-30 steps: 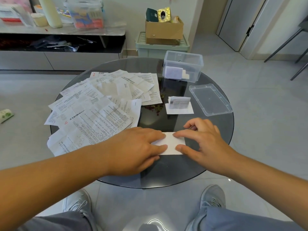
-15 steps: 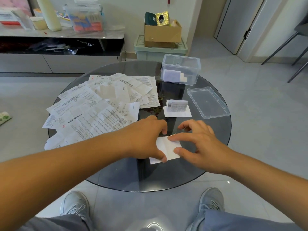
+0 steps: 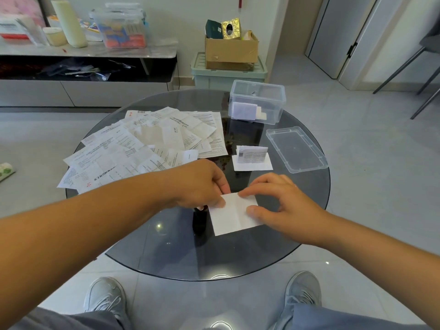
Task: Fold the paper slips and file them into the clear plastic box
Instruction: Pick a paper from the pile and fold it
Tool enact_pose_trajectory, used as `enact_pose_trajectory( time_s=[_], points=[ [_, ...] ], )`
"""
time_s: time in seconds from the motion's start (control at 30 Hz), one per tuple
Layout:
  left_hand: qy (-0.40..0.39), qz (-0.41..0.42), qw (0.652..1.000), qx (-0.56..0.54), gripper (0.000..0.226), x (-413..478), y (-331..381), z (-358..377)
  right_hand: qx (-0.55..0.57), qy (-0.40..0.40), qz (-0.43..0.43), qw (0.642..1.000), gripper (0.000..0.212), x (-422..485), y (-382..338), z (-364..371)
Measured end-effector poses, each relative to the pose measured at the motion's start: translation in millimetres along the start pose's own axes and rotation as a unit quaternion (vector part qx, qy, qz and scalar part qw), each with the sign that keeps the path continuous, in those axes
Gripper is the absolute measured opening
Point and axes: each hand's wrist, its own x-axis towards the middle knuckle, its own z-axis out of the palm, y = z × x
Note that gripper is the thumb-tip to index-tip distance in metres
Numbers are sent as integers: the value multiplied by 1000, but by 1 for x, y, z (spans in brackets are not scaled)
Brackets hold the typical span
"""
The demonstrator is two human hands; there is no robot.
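Observation:
A folded white paper slip (image 3: pixel 234 214) with a crease down its middle lies on the round glass table (image 3: pixel 238 256). My left hand (image 3: pixel 202 184) pinches its upper left corner. My right hand (image 3: pixel 283 206) holds its right side, index fingertip on the top edge and thumb on the face. The clear plastic box (image 3: pixel 258 101) stands open at the table's far side with folded slips inside. Two folded slips (image 3: pixel 252 158) sit stacked between the box and my hands.
A spread of unfolded printed slips (image 3: pixel 147 146) covers the table's left half. The box's clear lid (image 3: pixel 296 148) lies at the right edge. Beyond the table are a green bin with a cardboard box (image 3: pixel 231 51) and a low shelf unit (image 3: pixel 88 55).
The slip has been turned and folded narrower: it lay wide under both flat hands, now it shows a vertical crease and both hands hold it by their fingertips.

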Motion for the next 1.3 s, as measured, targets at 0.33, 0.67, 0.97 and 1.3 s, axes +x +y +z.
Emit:
enact_pose_trajectory(
  time_s=[0.33, 0.67, 0.97, 1.3],
  points=[
    [4, 14, 984, -180, 16, -3, 3, 1, 230, 106, 70, 965, 21, 9, -12, -12],
    [76, 15, 989, -126, 6, -1, 0, 8, 273, 145, 111, 945, 23, 13, -20, -9],
    [129, 66, 989, 32, 52, 5, -7, 13, 241, 101, 121, 958, 30, 11, -24, -4],
    [79, 53, 966, -239, 13, 0, -4, 3, 339, 114, 130, 925, 35, 18, -25, -15]
  ],
)
